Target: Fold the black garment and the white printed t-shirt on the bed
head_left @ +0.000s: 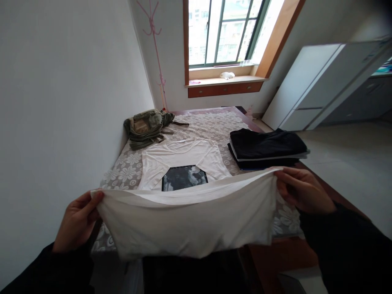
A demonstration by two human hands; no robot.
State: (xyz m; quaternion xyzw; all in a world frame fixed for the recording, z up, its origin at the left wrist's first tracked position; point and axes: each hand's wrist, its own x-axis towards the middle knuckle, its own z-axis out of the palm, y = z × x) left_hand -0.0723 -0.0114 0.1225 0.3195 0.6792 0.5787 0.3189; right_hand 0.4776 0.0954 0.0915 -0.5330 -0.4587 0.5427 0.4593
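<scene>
A white T-shirt (199, 153) with a dark photo print lies face up on the patterned bed cover, its neckline toward the window. Its hem end is raised and stretched wide between my hands, hanging down in front of the bed edge. My left hand (78, 220) pinches one corner of the hem between thumb and fingers. The opposite corner is pinched by my right hand (304, 190), slightly higher in view. The sleeves lie tucked inward or under; I cannot tell which.
A stack of folded dark clothes (268, 147) sits right of the shirt. A camouflage backpack (147, 124) leans by the left wall. Behind the bed stand a pink coat rack (155, 45) and a window (226, 36). A white fridge (318, 87) is at the right.
</scene>
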